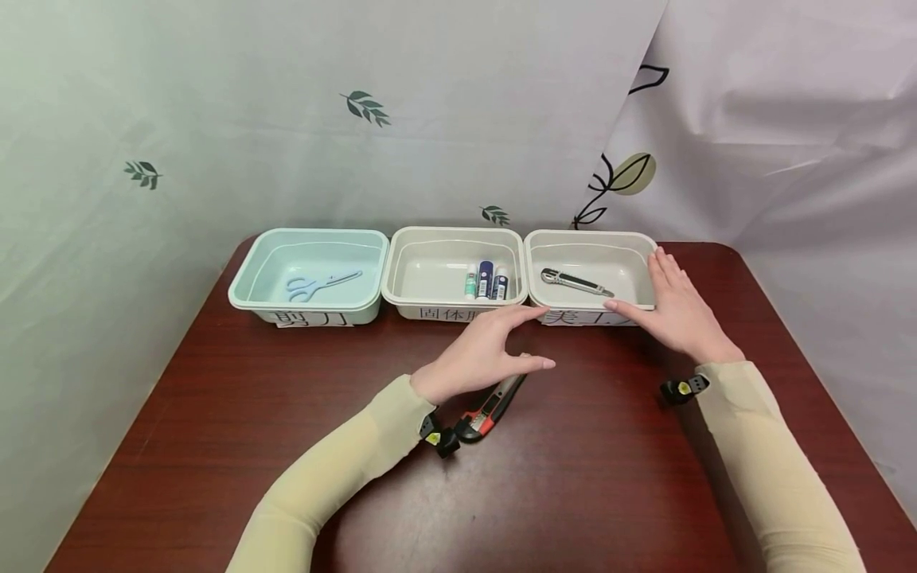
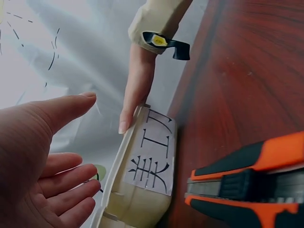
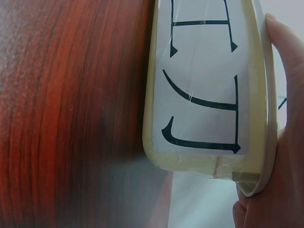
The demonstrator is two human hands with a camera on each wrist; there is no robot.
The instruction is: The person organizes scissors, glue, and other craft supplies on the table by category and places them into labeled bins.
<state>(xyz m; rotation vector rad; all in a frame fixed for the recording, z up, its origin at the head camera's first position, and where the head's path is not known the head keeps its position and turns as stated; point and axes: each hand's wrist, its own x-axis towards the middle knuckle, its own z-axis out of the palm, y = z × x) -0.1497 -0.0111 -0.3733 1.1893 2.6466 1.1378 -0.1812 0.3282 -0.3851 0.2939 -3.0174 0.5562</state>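
Observation:
My right hand (image 1: 680,314) rests on the front right corner of the right-hand cream bin (image 1: 637,306), thumb at the front rim and straight fingers along the right side. In the right wrist view the thumb (image 3: 285,40) lies at the rim beside the paper label (image 3: 204,95). Thumb and fingers spread apart, my left hand (image 1: 487,354) is near that bin's front left corner with nothing between them. A grey and black utility knife (image 1: 576,282) lies inside the bin. Partly hidden under the left hand, a red and black utility knife (image 1: 490,410) lies on the table.
Left of that bin stand a middle cream bin (image 1: 430,298) with several glue sticks (image 1: 485,280) and a pale blue bin (image 1: 251,290) holding scissors (image 1: 315,286). All three are labelled and stand along the table's (image 1: 573,493) back edge, before a patterned curtain (image 1: 430,119).

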